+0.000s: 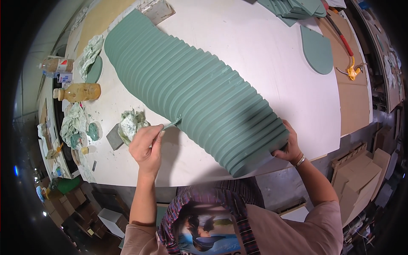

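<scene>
A long row of green boards, pressed face to face like a ribbed roll, lies slantwise across the white table. My left hand pinches a thin stick-like tool whose tip carries green paste. That tip touches the left edge of the row, around its middle; the tool's exact kind is hard to make out. At the near right end, my right hand is wrapped round the corner of the last boards, thumb on the end face and fingers partly hidden behind. Beside my left hand sits a crumpled, green-stained rag with a grey block.
Bottles with yellowish and brown contents lie at the left, near more stained rags. A loose green board lies far right, with further boards behind it and a red-and-yellow tool alongside. Cardboard stands below.
</scene>
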The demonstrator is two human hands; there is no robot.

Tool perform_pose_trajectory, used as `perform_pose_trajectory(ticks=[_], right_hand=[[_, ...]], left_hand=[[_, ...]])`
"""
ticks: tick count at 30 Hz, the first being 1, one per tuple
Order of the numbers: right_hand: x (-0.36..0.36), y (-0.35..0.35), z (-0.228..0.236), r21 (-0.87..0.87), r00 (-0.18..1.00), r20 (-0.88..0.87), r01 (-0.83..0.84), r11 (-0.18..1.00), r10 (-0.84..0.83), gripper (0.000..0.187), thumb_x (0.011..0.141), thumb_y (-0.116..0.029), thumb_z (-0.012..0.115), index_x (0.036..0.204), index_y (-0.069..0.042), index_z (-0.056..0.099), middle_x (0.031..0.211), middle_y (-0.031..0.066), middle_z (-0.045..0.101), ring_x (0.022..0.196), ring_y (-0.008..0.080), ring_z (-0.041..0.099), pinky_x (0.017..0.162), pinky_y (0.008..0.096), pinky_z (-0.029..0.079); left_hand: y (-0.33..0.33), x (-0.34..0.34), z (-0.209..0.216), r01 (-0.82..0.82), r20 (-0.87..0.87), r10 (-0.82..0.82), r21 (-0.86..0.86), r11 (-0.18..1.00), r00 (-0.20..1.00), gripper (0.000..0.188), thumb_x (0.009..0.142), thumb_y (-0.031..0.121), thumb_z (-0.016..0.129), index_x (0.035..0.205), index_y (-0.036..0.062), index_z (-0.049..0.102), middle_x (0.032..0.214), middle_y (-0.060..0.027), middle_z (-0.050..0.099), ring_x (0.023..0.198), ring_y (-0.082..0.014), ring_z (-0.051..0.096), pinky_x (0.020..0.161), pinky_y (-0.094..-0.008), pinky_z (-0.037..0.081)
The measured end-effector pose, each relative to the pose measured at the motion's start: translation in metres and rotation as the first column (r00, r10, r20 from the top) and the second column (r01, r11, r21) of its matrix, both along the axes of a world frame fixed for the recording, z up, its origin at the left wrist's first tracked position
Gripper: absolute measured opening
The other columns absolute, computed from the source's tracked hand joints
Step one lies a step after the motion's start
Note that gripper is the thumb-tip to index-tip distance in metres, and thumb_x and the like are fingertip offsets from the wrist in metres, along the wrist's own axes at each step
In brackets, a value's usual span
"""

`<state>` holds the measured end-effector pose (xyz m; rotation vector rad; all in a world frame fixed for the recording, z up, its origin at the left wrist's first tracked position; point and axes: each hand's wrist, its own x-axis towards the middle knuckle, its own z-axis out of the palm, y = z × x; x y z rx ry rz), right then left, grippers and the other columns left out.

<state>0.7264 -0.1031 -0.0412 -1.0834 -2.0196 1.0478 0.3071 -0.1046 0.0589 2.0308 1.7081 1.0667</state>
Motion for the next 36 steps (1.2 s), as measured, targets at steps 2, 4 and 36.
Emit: perform_pose_trajectory(ticks=[2,4,36], right_hand=[[0.0,0.0,0.001,-0.001,1.0,0.002,0.005,1.0,-0.005,0.089,0.074,-0.06,0.072,0.131,0.005,0.052,0.125,0.0234,0.06,0.113,0.0445,0.057,0.097,0.0485,0.046],[-0.001,0.001,0.001,-0.006,1.0,0.001,0.005,1.0,-0.005,0.09,0.074,-0.061,0.072,0.131,0.006,0.052,0.125,0.0234,0.06,0.113,0.0444,0.057,0.097,0.0484,0.046],[-0.005,0.005,0.005,0.02,1.0,-0.018,0.002,1.0,-0.002,0.09,0.075,-0.061,0.073,0.133,0.004,0.053,0.125,0.02,0.063,0.113,0.0403,0.06,0.097,0.0468,0.047]], left_hand=[[0.001,0.002,-0.004,-0.011,-0.002,0.011,0.006,1.0,1.0,0.014,0.081,-0.007,0.071,0.095,-0.0041,0.07,0.082,-0.0123,0.068,0.067,-0.0176,0.06,0.059,-0.026,0.046],[0.002,0.003,-0.008,-0.021,-0.003,0.021,0.012,1.0,1.0,0.016,0.078,-0.008,0.072,0.093,-0.0026,0.071,0.082,-0.0122,0.068,0.065,-0.0189,0.06,0.056,-0.0261,0.045],[0.099,-0.011,0.035,-0.084,0.032,0.091,-0.182,0.98,0.995,0.011,0.09,0.008,0.068,0.09,-0.0035,0.071,0.07,-0.0042,0.065,0.061,-0.0073,0.056,0.057,-0.0212,0.043]])
